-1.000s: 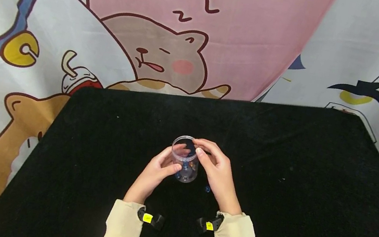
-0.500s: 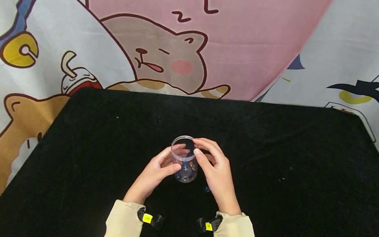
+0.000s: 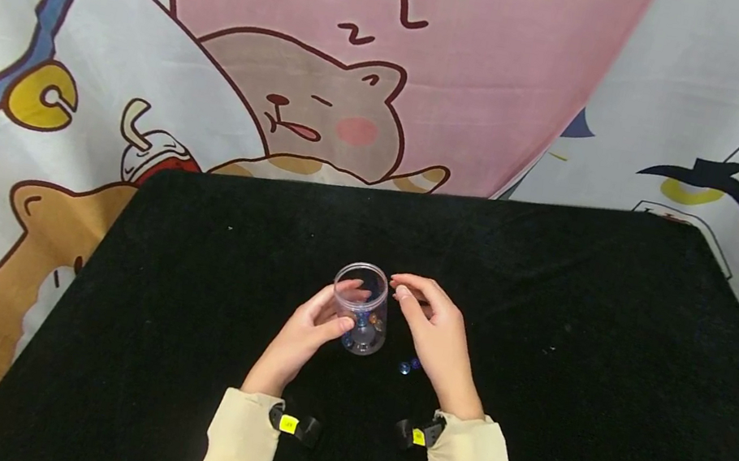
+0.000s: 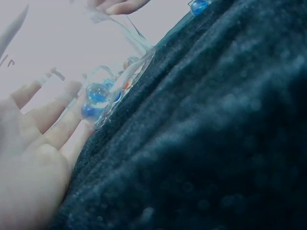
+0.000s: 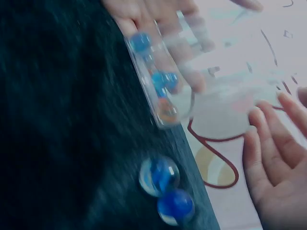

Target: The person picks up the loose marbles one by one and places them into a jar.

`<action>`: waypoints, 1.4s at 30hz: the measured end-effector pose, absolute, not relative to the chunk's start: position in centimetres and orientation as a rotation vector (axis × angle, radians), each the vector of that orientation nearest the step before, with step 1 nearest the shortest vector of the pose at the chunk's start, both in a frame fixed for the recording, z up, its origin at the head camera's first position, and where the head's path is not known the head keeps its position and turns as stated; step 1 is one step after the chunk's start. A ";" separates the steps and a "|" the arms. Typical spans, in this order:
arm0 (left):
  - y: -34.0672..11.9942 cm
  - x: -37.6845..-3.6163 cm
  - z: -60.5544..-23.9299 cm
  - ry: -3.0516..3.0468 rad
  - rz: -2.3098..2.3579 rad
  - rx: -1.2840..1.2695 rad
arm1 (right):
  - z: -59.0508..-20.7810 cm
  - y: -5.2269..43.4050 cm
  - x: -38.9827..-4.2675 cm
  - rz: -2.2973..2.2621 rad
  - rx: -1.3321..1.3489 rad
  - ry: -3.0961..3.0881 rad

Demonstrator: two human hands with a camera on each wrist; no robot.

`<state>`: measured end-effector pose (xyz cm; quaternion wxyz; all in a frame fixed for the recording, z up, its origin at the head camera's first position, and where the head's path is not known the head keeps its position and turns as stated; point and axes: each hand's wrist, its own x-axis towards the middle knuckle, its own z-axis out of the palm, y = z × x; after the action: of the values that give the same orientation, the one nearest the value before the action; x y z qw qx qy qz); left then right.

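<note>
Lighting even and bright; wrist views soft.
Head view sharp, edges bowed; black worktop [image 3: 616, 348] swallows shadows. Left wrist view dim, bluish, cloth out of focus. Right wrist view motion-blurred, marbles [image 5: 165, 189] smeared, backdrop washed pale.

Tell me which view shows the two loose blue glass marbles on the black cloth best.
The right wrist view: the two loose blue glass marbles lie large and close, touching, just beside the clear plastic jar. The head view shows them only as tiny blue specks. The left wrist view catches one at its top edge.
</note>
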<state>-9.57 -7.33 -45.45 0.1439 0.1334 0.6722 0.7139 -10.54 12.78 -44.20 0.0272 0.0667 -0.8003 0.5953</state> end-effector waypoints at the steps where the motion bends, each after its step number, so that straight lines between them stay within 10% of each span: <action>1: -7.3 -9.6 -45.4 1.940 2.057 0.383 | -44.2 13.0 -10.6 1.821 0.176 -2.507; 42: -7.7 -10.1 -47.6 1.935 2.046 0.355 | -45.0 14.7 -10.4 1.341 0.285 -3.405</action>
<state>-10.12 -7.69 -47.57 0.1510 0.1236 0.6739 0.7126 -10.44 14.71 -45.01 -0.2615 0.0749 -0.8954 0.3526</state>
